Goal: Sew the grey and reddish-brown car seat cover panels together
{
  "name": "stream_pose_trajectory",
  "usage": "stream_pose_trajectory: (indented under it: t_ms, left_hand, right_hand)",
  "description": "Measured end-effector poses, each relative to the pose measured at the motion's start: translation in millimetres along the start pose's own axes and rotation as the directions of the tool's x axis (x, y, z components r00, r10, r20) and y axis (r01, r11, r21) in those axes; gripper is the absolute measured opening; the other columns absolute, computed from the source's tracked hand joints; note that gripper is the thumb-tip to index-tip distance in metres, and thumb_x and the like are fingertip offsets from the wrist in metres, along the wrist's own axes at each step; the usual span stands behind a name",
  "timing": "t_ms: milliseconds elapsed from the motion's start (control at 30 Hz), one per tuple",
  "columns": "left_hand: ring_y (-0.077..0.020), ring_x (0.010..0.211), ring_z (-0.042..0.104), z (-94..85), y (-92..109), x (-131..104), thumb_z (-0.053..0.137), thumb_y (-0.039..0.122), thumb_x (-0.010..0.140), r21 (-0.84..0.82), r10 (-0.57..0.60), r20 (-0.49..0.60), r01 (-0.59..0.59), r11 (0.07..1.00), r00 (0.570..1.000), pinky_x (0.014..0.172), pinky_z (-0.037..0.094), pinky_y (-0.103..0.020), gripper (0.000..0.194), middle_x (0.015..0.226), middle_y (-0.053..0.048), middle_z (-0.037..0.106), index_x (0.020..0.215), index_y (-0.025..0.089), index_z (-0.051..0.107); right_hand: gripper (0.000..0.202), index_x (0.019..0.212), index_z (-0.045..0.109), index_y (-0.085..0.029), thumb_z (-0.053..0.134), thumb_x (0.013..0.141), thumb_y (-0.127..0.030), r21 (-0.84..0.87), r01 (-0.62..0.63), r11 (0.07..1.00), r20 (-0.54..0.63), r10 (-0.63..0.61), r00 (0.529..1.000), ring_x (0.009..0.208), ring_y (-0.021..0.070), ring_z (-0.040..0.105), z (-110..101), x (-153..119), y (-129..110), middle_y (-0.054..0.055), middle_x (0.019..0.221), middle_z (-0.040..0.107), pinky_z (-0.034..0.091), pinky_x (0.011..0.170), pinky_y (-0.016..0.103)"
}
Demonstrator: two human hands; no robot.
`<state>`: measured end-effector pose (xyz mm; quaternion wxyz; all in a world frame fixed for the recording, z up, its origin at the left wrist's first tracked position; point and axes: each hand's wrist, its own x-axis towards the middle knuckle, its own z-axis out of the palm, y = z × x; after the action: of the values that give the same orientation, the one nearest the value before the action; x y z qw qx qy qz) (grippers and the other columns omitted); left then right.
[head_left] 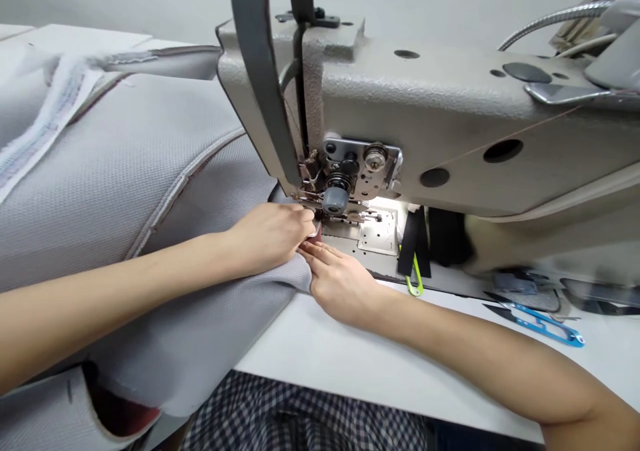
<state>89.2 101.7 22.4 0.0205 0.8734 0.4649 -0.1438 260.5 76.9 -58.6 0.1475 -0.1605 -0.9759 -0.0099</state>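
A large piece of grey padded fabric [210,197] with raised seams spreads over the left side, and its edge runs in under the head of a sewing machine [400,104]. Beside the presser foot and needle area, my left hand [270,237] has its fingers curled closed on the fabric. My right hand [345,284] is just to the right and nearer to me, its fingers together against the fabric edge and touching near the left fingertips. A bit of dark red material [316,235] shows between the hands and the machine. Needle and stitch point are mostly hidden.
Green-handled snips [415,281] lie partly under black strips [414,241] right of the needle plate. Blue-handled snips [547,324] rest on the white table [300,351] at the right. A grey curved bar [255,44] stands before the machine head.
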Motion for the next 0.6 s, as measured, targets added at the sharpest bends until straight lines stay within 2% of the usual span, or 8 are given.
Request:
stream_pose_trajectory:
  t_ms: [133, 300, 433, 533, 600]
  left_hand:
    - [-0.0179, 0.068, 0.059, -0.8, 3, 0, 0.05, 0.007, 0.086, -0.023, -0.023, 0.001, 0.023, 0.999, 1.0, 0.053, 0.028, -0.03, 0.022, 0.089, -0.006, 0.068, 0.089, 0.017, 0.07]
    - [-0.0203, 0.074, 0.063, -4.7, 3, 5, 0.05, 0.003, 0.082, 0.051, -0.01, -0.004, 0.01, 0.999, 1.0, 0.056, 0.034, -0.03, 0.027, 0.087, -0.007, 0.068, 0.092, 0.016, 0.07]
    - [-0.0233, 0.079, 0.067, -1.0, 2, 10, 0.049, 0.008, 0.086, 0.046, -0.017, -0.006, 0.017, 0.999, 1.0, 0.06, 0.039, -0.031, 0.025, 0.089, -0.008, 0.071, 0.096, 0.014, 0.071]
    - [-0.0241, 0.078, 0.067, 6.5, -1, 15, 0.048, 0.015, 0.09, 0.008, -0.032, -0.01, 0.032, 0.999, 0.999, 0.062, 0.041, -0.031, 0.022, 0.086, -0.01, 0.071, 0.094, 0.013, 0.07]
    - [-0.0226, 0.077, 0.067, 6.1, -6, 16, 0.046, 0.017, 0.092, -0.049, -0.027, -0.015, 0.026, 0.998, 1.0, 0.064, 0.043, -0.03, 0.023, 0.088, -0.01, 0.071, 0.093, 0.013, 0.069]
  right_hand:
    - [0.035, 0.122, 0.067, 0.001, 0.047, 0.095, -0.01, 0.012, -0.055, 0.998, 0.032, 0.054, 0.998, 0.133, 0.0304, 0.052, -1, 5, -2, 0.024, 0.14, 0.055, 0.042, 0.116, 0.041]
    - [0.03, 0.116, 0.071, -0.002, 0.052, 0.094, -0.01, 0.067, -0.135, 0.989, 0.059, 0.131, 0.99, 0.134, 0.031, 0.051, 2, 11, 4, 0.024, 0.137, 0.058, 0.038, 0.119, 0.042]
    - [0.029, 0.113, 0.072, -0.003, 0.051, 0.094, -0.011, 0.124, -0.165, 0.978, 0.073, 0.157, 0.985, 0.136, 0.0302, 0.048, 5, 13, 12, 0.022, 0.136, 0.059, 0.033, 0.121, 0.043]
    - [0.03, 0.116, 0.069, -0.004, 0.053, 0.094, -0.014, 0.257, -0.156, 0.954, 0.057, 0.146, 0.988, 0.139, 0.0285, 0.044, -1, 9, 18, 0.019, 0.139, 0.058, 0.031, 0.122, 0.041]
    - [0.032, 0.119, 0.067, -0.006, 0.06, 0.092, -0.021, 0.434, -0.175, 0.883, 0.059, 0.167, 0.984, 0.136, 0.0272, 0.048, -10, 6, 24, 0.016, 0.136, 0.061, 0.035, 0.119, 0.041]
